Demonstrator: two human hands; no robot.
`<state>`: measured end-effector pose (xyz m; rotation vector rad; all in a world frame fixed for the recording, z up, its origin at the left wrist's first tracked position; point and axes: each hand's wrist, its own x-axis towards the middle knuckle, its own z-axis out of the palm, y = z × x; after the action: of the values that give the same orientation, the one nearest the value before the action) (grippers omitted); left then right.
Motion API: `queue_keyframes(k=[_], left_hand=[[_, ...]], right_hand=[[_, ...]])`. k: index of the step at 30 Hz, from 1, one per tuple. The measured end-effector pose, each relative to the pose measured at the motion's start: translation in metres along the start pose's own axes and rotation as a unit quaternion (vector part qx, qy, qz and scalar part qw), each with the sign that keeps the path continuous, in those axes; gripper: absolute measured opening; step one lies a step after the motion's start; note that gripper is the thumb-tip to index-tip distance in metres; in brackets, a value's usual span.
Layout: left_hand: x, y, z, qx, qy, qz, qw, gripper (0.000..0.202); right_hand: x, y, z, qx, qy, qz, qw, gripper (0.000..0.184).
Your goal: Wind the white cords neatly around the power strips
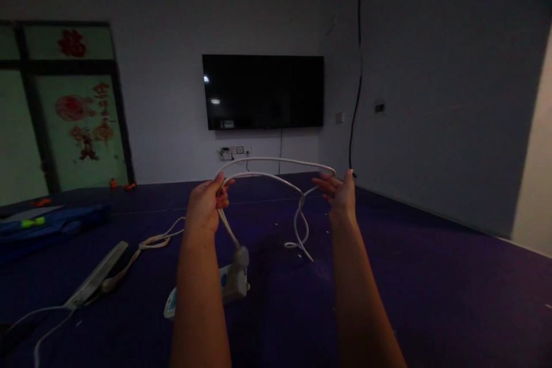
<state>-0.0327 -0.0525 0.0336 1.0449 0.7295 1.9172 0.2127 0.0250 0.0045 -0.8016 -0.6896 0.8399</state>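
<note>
A white power cord [276, 176] stretches in loops between my two hands above the dark blue surface. My left hand [207, 198] is closed around it, thumb on top. From below that hand, part of the cord runs down to a pale plug [241, 257] at the end of a white power strip [235, 283], which my left forearm partly covers. My right hand [340, 192] holds the other side of the loops at the thumb, its fingers stretched toward the left. A twisted length of cord hangs between the hands, its lower part near the surface.
Left lies a second white power strip [97, 277] with a bundled cord [157, 240]. Dark blue cloth [56, 227] lies farther left, with small orange items [129, 186] behind. A television [264, 92] hangs on the far wall; a black cable [359, 80] runs down the right wall.
</note>
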Motion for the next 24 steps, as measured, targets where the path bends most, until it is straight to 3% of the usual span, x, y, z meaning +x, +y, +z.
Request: queue_keyframes(k=[3,6,8,12,16,20,24], left_hand=[[0.003,-0.001,-0.003,-0.005,0.021,0.007,1.000,0.028],[0.004,0.001,-0.007,-0.009,0.041,0.012,0.999,0.026],[0.003,0.003,-0.008,-0.016,0.050,0.013,0.999,0.025],[0.000,0.012,-0.010,-0.038,0.079,0.020,0.996,0.022],[-0.005,0.022,-0.012,-0.052,0.143,0.063,0.986,0.022],[-0.008,0.028,-0.016,-0.056,0.181,0.102,0.977,0.017],[-0.007,0.026,-0.015,-0.061,0.198,0.129,0.970,0.019]], right_hand=[[0.007,0.008,-0.003,-0.028,0.052,-0.081,0.995,0.050],[0.011,0.013,-0.010,-0.117,0.028,-0.177,0.977,0.036],[0.009,0.013,-0.014,-0.211,0.012,-0.259,0.943,0.040],[0.000,0.011,-0.015,-0.343,0.021,-0.389,0.855,0.071],[0.004,0.017,-0.020,-0.352,0.063,-0.476,0.804,0.062],[0.015,0.022,-0.029,-0.243,0.168,-0.517,0.804,0.028],[0.012,0.014,-0.035,-0.161,0.239,-0.483,0.827,0.016]])
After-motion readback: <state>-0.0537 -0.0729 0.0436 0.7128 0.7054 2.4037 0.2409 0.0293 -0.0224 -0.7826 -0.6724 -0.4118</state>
